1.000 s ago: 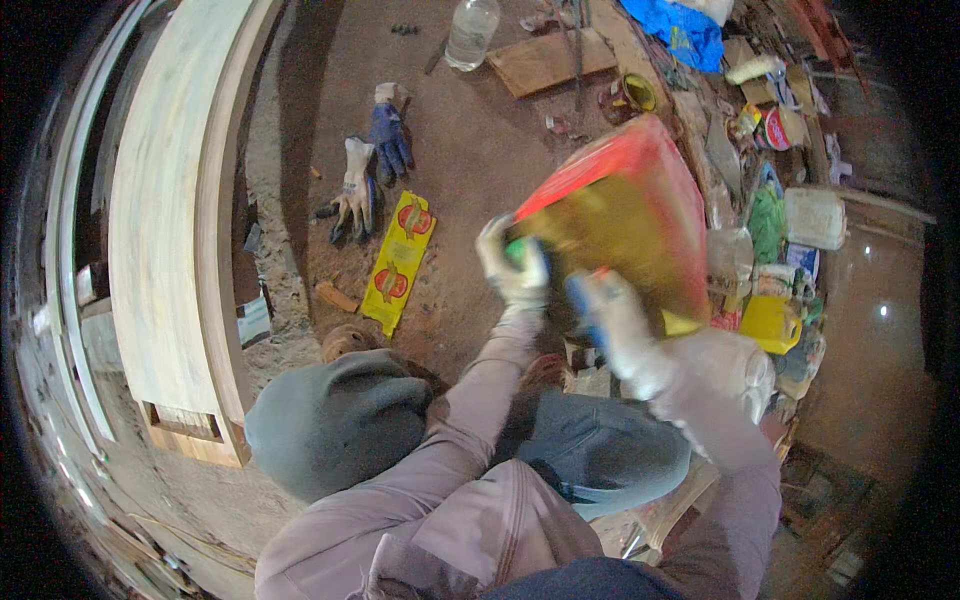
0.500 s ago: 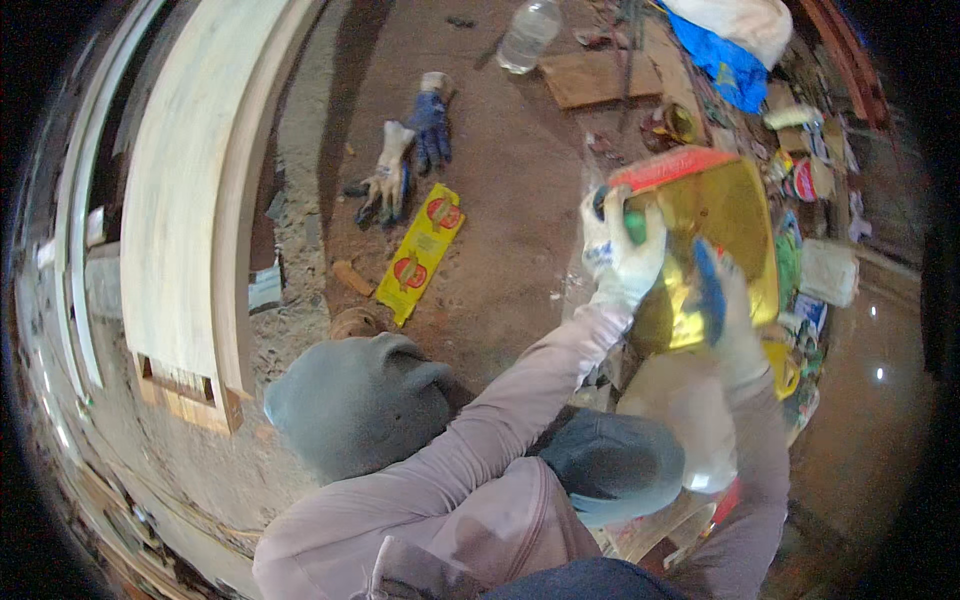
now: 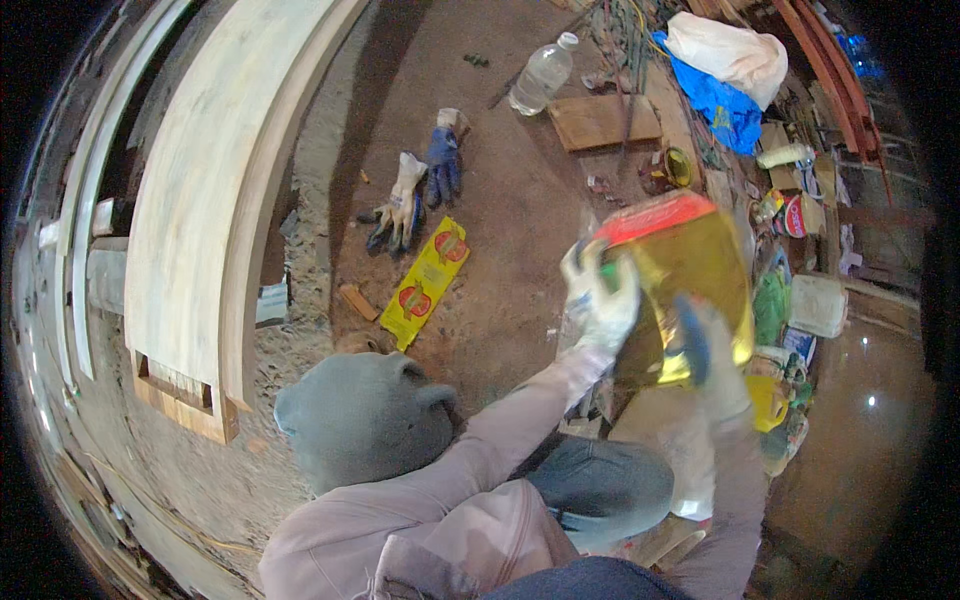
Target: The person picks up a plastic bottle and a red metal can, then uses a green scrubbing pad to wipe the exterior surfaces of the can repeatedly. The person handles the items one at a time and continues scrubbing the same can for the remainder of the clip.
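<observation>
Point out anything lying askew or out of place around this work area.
Two loose gloves lie on the floor, as if dropped; a yellow printed strip lies slantwise near them, like litter. Containers crowd in a jumble at the right. The red-and-gold tin tilts, but the left hand is on it. No spill shows.

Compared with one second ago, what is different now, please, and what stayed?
The red and gold tin moved right and turned, showing less red. The left hand still holds it; the blurred right hand stays close. Loose gloves, yellow packet and clear bottle kept their places on the ground.
</observation>
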The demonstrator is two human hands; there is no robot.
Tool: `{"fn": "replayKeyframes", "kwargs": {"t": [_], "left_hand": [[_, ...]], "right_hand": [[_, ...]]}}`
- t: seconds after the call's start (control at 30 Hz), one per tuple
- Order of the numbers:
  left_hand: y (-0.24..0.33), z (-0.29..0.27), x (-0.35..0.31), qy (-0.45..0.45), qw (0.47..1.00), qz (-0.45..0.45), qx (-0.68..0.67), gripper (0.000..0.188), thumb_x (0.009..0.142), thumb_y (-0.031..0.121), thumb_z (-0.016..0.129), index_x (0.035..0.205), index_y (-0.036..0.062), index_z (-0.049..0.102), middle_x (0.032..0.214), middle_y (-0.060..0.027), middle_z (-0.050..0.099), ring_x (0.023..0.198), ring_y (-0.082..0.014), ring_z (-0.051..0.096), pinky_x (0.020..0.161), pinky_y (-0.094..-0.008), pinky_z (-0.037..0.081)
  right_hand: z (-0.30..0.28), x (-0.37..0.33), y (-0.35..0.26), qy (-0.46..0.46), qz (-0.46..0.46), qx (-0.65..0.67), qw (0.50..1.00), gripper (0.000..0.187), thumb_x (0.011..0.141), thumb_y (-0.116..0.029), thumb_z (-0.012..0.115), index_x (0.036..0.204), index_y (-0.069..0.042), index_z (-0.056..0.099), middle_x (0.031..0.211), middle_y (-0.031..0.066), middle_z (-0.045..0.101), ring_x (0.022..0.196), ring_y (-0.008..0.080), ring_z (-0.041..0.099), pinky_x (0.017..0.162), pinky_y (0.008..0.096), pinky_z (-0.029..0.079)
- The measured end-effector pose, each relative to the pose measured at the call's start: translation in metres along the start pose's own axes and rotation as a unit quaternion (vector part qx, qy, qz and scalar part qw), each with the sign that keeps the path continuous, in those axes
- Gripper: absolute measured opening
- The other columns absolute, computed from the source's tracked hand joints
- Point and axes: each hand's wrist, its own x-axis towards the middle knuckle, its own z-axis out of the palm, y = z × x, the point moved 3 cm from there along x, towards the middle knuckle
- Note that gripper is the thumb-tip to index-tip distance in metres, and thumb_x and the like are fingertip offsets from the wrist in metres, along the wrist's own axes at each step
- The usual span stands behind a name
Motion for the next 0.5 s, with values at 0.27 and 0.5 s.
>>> {"fn": "replayKeyframes", "kwargs": {"t": [0.27, 0.5], "left_hand": [[-0.103, -0.058, 0.016, 0.011, 0.989, -0.063, -0.134, 0.030, 0.082, 0.010, 0.059, 0.110, 0.0018, 0.064, 0.111, -0.0147, 0.064, 0.109, -0.0300, 0.059, 0.099, -0.0402, 0.045], [-0.090, -0.056, -0.005, 0.076, 0.994, -0.059, -0.044, 0.024, 0.089, 0.010, 0.058, 0.111, 0.0024, 0.062, 0.109, -0.0134, 0.062, 0.104, -0.0253, 0.059, 0.095, -0.0361, 0.045]], "right_hand": [[0.114, -0.038, 0.058, -0.044, -0.016, -0.098, 0.994, 0.026, 0.089, -0.029, 0.070, 0.078, -0.011, 0.055, 0.066, -0.0032, 0.051, 0.062, 0.0087, 0.046, 0.055, 0.0264, 0.039], [0.077, -0.024, 0.070, -0.064, 0.024, -0.083, 0.994, 0.017, 0.089, -0.023, 0.073, 0.081, -0.009, 0.065, 0.071, -0.0047, 0.059, 0.065, 0.0059, 0.053, 0.056, 0.0234, 0.042]]}}
